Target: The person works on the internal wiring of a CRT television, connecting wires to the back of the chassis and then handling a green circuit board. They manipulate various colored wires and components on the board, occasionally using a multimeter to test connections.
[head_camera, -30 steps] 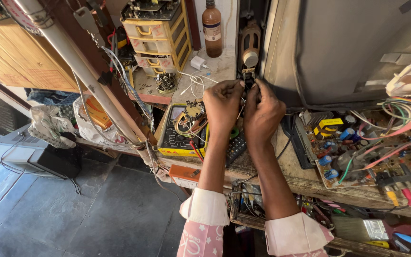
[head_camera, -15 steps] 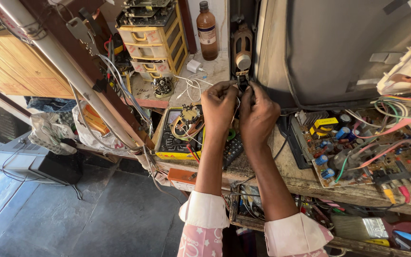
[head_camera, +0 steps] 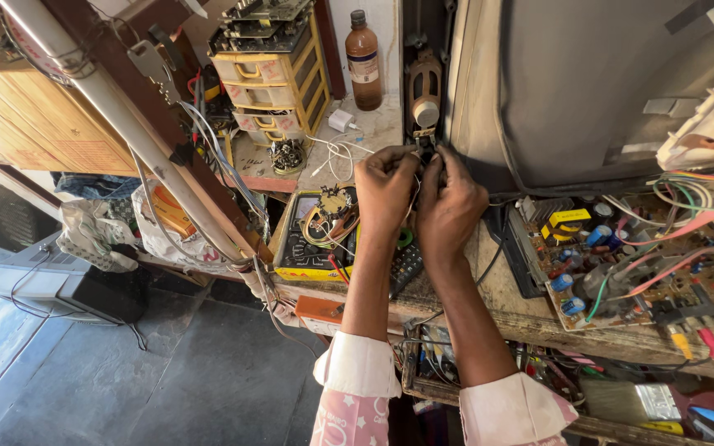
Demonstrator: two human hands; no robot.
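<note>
With both your left hand point(head_camera: 386, 188) and right hand point(head_camera: 449, 202) fingers pinched on the small connector point(head_camera: 423, 149), keep wrists braced over the worktop point(head_camera: 506, 306).

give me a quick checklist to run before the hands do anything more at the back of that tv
1. Both hands on the work: left hand and right hand meet at a small dark part behind the grey television: ok.
2. What the fingers pinch: hidden by them: cannot tell.
3. Television powered off: cannot tell.
4. Bare circuit board beside the right forearm, loose wires over it: not ok.
5. Yellow multimeter within reach under the left wrist: ok.
6. Brown bottle upright, away from the hands: ok.
</note>
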